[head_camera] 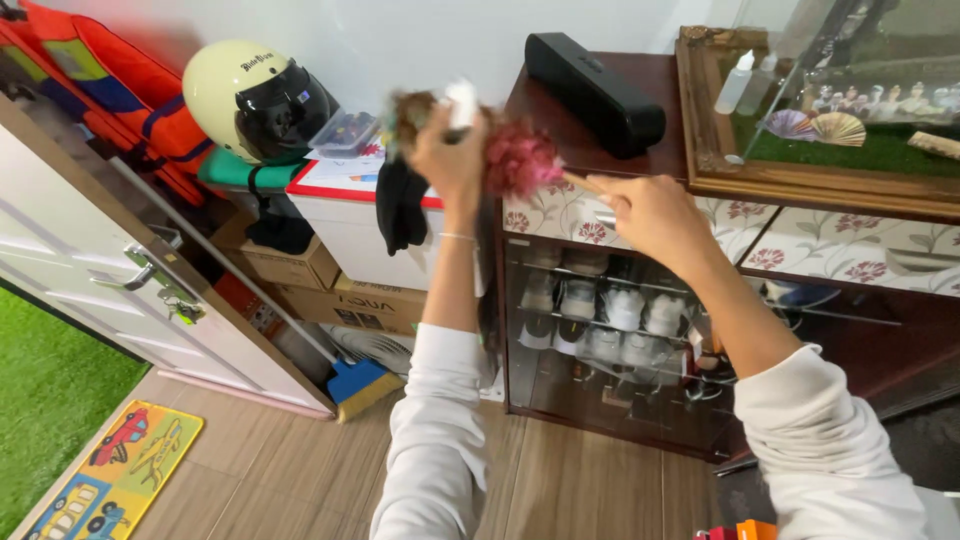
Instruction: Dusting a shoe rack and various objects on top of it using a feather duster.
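Note:
My left hand (450, 150) is raised in front of me and grips a blurred bundle with a brown tuft and a white piece (440, 105). A dark strand hangs down from it along my forearm. My right hand (650, 215) holds the thin wooden stick of a pink fluffy duster (520, 160), whose head touches the side of my left hand. Both hands hover in front of a dark wooden shoe cabinet (560, 100). Both arms wear white sleeves.
A black oblong speaker (595, 90) lies on the cabinet beside a glass display case (830, 120). Shoes (620, 305) fill the glass-fronted shelves. To the left are a cream helmet (255, 100), cardboard boxes (330, 290), a broom (355, 385) and an open white door (90, 260).

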